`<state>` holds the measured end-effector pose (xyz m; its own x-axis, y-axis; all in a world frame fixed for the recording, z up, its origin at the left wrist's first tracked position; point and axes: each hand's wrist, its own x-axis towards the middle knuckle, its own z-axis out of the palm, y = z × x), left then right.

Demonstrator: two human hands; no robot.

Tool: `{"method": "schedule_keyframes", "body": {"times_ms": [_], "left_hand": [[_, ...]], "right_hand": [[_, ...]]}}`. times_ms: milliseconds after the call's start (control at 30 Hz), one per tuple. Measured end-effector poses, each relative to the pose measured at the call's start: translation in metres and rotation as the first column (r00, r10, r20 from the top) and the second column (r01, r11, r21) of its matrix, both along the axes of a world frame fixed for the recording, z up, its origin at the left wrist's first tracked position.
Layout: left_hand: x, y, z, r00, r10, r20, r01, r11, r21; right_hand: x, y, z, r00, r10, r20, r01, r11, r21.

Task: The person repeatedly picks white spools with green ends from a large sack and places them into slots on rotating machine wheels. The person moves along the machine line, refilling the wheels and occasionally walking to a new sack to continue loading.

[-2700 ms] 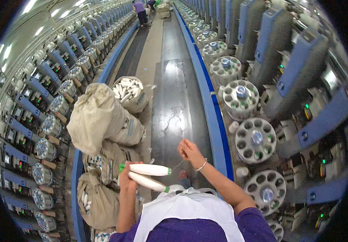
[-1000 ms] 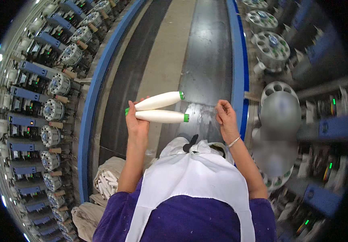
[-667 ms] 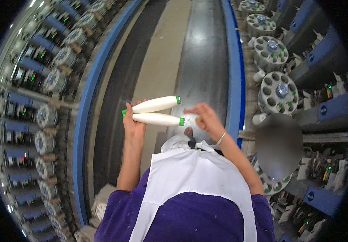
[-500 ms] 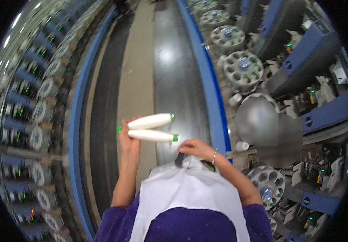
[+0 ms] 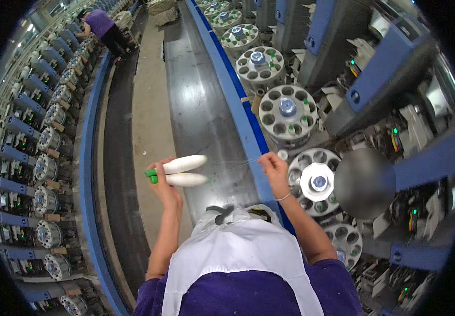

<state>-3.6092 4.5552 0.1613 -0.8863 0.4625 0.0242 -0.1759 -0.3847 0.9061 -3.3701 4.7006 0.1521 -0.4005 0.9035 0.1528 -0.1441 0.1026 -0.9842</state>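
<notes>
Two white yarn bobbins with green ends lie side by side in my left hand [image 5: 165, 190]. Its fingers wrap round them near their left ends. The upper bobbin [image 5: 185, 164] tilts up slightly to the right, while the lower bobbin [image 5: 186, 180] lies nearly level. Fine pale threads [image 5: 235, 165] stretch from the bobbins' right ends to my right hand [image 5: 274, 171], whose fingers are pinched together on them. That hand is above the blue rail, beside a round magazine [image 5: 294, 196] with holes around its rim.
More round magazines, some holding green-tipped bobbins [image 5: 291, 129], line the right-hand machine row. A blue rail [image 5: 86, 168] borders the left row. At the far left, a person [image 5: 101, 25] in purple bends toward the machines. Folded sacks [image 5: 160, 11] lie far down the aisle.
My right hand has moved from the apron front to the right and farther away, with threads now stretched behind it. The left hand still holds both bobbins. The view has shifted, showing the co-worker.
</notes>
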Motion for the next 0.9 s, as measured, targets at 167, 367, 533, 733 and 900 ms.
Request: {"method": "schedule_keyframes", "body": {"times_ms": [167, 367, 533, 733, 900], "left_hand": [[-0.073, 0.138, 0.015, 0.152, -0.391, -0.908, -0.017, 0.917, -0.398], [-0.119, 0.357, 0.019, 0.608, -0.622, -0.493, 0.605, 0.765, -0.22], [-0.092, 0.511, -0.015, 0.466, -0.763, -0.448, 0.774, 0.597, -0.21], [-0.071, 0.589, -0.101, 0.094, -0.78, -0.619, 0.821, 0.412, -0.395], [-0.139, 0.602, -0.113, -0.006, -0.819, -0.574, 0.787, 0.35, -0.508]], "right_hand": [[-0.078, 0.103, -0.011, 0.989, -0.1, 0.105, 0.089, 0.991, 0.1], [-0.087, 0.212, -0.022, 0.823, -0.529, 0.204, 0.549, 0.834, -0.052], [-0.094, 0.279, 0.004, 0.632, -0.695, 0.343, 0.709, 0.697, 0.105], [-0.117, 0.39, 0.02, 0.369, -0.776, 0.512, 0.493, 0.63, 0.599], [-0.183, 0.479, -0.002, 0.272, -0.775, 0.571, 0.077, 0.609, 0.79]]}}
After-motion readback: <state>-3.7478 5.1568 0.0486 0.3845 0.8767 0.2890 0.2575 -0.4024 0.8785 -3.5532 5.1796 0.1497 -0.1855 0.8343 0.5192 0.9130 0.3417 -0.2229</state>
